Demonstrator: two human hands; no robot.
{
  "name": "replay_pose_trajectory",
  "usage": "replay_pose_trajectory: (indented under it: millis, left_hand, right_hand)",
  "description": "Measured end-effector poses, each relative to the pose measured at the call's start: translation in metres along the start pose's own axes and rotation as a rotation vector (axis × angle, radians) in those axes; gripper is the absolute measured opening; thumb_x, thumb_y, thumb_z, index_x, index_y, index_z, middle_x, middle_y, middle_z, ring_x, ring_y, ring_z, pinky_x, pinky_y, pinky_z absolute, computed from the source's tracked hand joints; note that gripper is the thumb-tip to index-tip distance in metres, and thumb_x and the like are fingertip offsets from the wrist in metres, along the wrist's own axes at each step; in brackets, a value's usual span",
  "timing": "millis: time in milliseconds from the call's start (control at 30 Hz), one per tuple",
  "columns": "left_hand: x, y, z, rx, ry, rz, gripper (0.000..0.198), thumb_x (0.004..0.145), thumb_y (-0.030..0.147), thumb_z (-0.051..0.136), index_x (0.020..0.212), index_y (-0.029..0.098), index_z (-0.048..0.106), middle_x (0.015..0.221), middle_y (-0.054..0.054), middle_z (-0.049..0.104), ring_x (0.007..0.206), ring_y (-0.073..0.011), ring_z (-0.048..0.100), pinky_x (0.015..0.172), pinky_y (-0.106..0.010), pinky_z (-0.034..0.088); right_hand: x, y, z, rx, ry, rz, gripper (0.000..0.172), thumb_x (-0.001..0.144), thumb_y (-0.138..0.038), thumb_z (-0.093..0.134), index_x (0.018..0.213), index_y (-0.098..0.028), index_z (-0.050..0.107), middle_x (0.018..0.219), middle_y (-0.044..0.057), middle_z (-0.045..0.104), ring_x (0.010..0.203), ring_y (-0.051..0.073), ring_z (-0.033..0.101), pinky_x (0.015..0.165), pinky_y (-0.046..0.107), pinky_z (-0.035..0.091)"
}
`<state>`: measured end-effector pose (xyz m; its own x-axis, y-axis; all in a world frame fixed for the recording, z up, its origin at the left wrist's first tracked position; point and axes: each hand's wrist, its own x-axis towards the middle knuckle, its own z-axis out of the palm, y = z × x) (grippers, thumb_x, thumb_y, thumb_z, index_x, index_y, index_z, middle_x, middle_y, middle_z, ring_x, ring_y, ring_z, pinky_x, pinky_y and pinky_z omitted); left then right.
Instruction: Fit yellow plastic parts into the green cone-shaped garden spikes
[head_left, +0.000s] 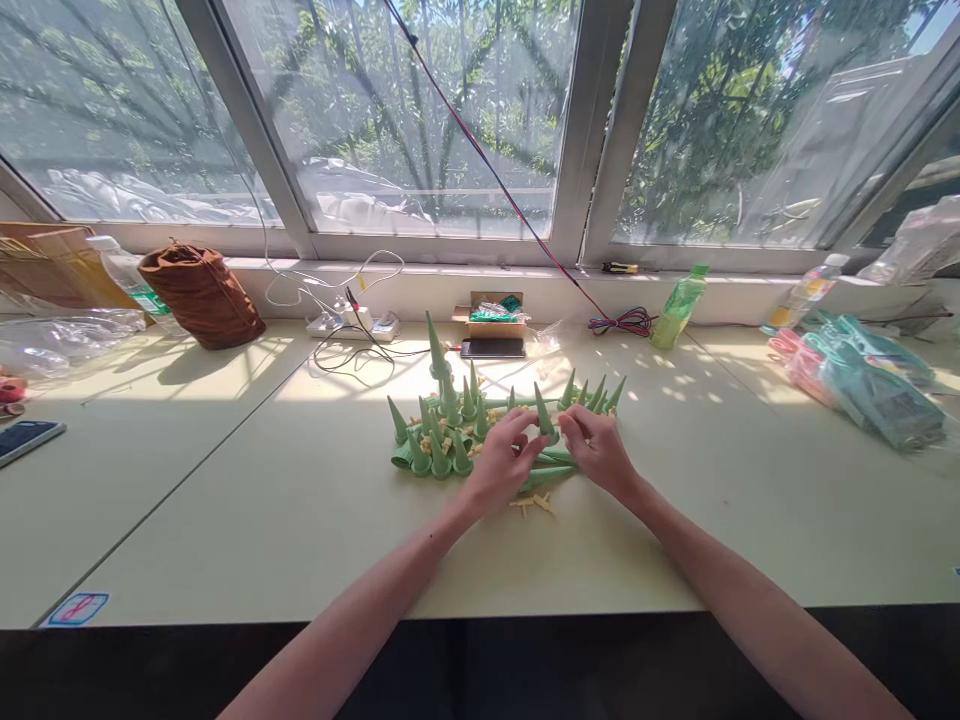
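Note:
Between the fingers of my left hand (508, 452) is a green cone (544, 412), held upright with its tip pointing up. My right hand (598, 446) is closed in a pinch just right of that cone; whatever its fingertips hold is too small to make out. Many more green cones (439, 462) stand grouped to the left, some with small pale yellow pieces among them. A taller stack of cones (435, 350) rises behind. Several loose pale yellow pieces (534, 502) lie on the table below my hands, and long green cones (551, 476) lie on their sides there.
At the back are a small open cardboard box (496, 325), a black phone (493, 348), a power strip (352, 328) with cables and a green bottle (679, 306). A brown bag (202, 297) stands left; plastic bags (862, 375) lie right. Another phone (28, 440) is far left.

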<state>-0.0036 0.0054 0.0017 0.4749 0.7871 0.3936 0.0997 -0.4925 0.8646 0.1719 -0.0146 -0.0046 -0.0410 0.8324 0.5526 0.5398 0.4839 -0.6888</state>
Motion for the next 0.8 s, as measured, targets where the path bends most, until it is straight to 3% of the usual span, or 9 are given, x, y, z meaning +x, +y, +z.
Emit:
replay_pose_trajectory:
  millis: [267,467,600,800]
  left_hand:
    - [-0.0002,-0.0014,0.0019,0.18,0.093,0.057,0.019,0.094,0.027,0.054,0.108,0.021,0.065,0.104,-0.005,0.055,0.058,-0.0056,0.042,0.048,-0.018,0.038]
    - [0.0007,-0.0017,0.0037,0.183,0.19,0.069,0.018,0.093,0.028,0.055,0.109,0.019,0.057,0.106,-0.005,0.055,0.053,-0.0034,0.042,0.048,-0.018,0.037]
    - [0.0018,-0.0001,0.0033,0.134,0.25,0.027,0.02,0.094,0.036,0.053,0.093,0.016,0.055,0.092,-0.002,0.056,0.049,-0.0034,0.039,0.046,-0.019,0.033]
    - [0.003,0.001,0.0008,0.175,0.244,0.005,0.048,0.098,0.043,0.043,0.064,0.014,0.061,0.061,0.0,0.047,0.057,-0.0104,0.042,0.055,-0.024,0.032]
  right_hand:
    - [0.0001,-0.0019,0.0035,0.004,-0.011,0.026,0.034,0.098,-0.038,0.044,0.07,-0.019,0.047,0.055,-0.005,0.04,0.049,0.01,0.036,0.051,0.024,0.028]
    - [-0.0011,-0.002,0.0076,0.046,0.019,0.054,0.03,0.099,-0.039,0.044,0.077,-0.019,0.051,0.059,-0.005,0.043,0.051,0.01,0.04,0.052,0.023,0.032]
    - [-0.0012,0.0003,0.0059,0.087,0.072,0.084,0.027,0.098,-0.04,0.045,0.082,-0.02,0.052,0.061,-0.004,0.047,0.05,0.01,0.043,0.05,0.022,0.035]
    - [0.0,-0.0043,0.0018,0.082,0.019,0.024,0.026,0.098,-0.039,0.047,0.083,-0.02,0.056,0.066,-0.001,0.055,0.052,0.01,0.048,0.052,0.022,0.039]
